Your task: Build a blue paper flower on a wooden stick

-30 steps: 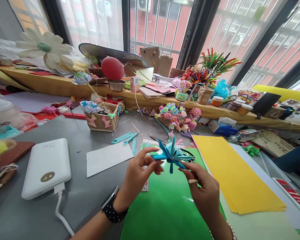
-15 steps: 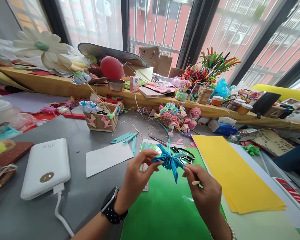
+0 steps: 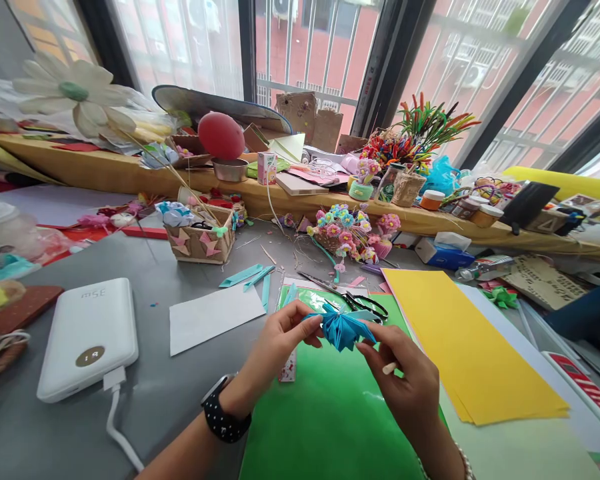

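A blue folded-paper flower is held up between my two hands, above a glossy green sheet. My left hand, with a black dotted watch band at the wrist, pinches the flower's left edge between thumb and fingers. On the other side, my right hand grips a right-hand petal at the fingertips. A short pale stick pokes out of that same hand; most of it is hidden. Just behind the flower lie black-handled scissors, partly covered by it.
Light-blue folded strips and a white paper lie left of the green sheet. A white power bank with a cable is farther left. Yellow paper lies right. Behind stand a cardboard box and a crocheted flower bunch.
The blue paper flower has tilted, so its petals now show as a fan from the side rather than spread like a star. Both hands keep hold of it and have shifted slightly.
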Demonstrator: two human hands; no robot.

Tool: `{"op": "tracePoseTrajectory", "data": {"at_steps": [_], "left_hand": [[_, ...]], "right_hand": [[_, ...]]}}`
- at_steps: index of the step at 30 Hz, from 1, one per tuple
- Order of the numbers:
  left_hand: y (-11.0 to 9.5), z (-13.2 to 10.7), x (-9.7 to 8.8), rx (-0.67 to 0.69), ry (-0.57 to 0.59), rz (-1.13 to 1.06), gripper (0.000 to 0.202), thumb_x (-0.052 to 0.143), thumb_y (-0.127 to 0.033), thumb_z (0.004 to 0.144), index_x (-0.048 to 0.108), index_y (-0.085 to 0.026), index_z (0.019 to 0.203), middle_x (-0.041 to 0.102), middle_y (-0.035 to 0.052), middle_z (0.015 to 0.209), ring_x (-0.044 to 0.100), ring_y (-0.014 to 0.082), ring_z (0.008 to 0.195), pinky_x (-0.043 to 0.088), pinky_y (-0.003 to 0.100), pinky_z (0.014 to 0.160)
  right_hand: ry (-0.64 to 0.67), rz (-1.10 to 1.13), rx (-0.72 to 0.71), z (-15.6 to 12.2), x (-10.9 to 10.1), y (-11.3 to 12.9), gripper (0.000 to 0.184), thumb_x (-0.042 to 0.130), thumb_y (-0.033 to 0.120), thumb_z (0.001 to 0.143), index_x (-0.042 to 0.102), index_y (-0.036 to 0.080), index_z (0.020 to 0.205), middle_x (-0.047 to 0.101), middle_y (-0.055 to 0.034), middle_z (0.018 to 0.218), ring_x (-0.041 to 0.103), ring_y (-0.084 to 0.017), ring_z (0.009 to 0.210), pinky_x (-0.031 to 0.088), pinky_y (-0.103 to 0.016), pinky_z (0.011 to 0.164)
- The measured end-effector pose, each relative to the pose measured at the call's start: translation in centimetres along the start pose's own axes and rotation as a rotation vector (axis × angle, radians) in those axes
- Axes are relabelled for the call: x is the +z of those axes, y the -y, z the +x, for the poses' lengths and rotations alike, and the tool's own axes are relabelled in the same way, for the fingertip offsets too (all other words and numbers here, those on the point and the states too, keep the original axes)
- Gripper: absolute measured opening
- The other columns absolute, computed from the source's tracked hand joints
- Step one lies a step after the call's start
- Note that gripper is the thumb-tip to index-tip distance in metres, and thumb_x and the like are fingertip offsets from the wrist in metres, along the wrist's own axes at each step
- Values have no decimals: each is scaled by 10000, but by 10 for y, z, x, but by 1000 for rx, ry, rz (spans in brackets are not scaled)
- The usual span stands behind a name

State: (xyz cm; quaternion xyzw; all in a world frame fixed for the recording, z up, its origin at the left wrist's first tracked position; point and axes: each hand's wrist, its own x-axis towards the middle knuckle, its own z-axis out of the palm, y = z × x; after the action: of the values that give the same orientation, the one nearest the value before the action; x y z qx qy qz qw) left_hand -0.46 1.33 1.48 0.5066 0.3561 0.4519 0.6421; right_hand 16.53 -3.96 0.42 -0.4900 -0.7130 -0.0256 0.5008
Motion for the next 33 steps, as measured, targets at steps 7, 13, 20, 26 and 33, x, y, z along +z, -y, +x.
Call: {"op": "tracePoseTrajectory", "data": {"at_steps": [7,13,20,26,33], "left_hand": [[6,5,-2,-89,77,38,249,669,-367,685,550,-149,665,583,-29,560,559,117,545,439,227,570],[11,7,-6,52,-47,191,254,515,-395,804,600,-158,835,618,31,802,581,157,704,443,252,646],[5,-9,-3,760,-242,697,124,539,-176,803,593,-196,913,606,51,920,546,203,902,416,305,805],[16,-9,4,1076,-116,1000,207,569,-73,786,597,-187,956,655,30,863,550,170,838,415,305,783],[16,-7,3,1010,-123,996,118,595,-117,785,592,-190,877,656,14,825,559,161,810,395,338,846]], "right_hand": [[19,-6,-19,1,-2,-3,193,528,194,833,585,199,1018,521,18,652,417,-84,460,378,-196,410],[30,-35,5,2,-1,0,135,513,188,831,582,186,948,523,6,676,413,-82,461,355,-181,363],[63,-70,-72,1,4,0,154,508,161,832,578,177,969,569,-14,697,500,-90,511,431,-159,389],[89,-61,-103,-1,9,0,175,515,152,835,589,183,991,619,-38,739,590,-131,612,477,-206,468],[85,-50,-156,-2,8,-1,219,505,134,841,597,189,1032,641,-56,764,614,-153,643,491,-248,547]]}}
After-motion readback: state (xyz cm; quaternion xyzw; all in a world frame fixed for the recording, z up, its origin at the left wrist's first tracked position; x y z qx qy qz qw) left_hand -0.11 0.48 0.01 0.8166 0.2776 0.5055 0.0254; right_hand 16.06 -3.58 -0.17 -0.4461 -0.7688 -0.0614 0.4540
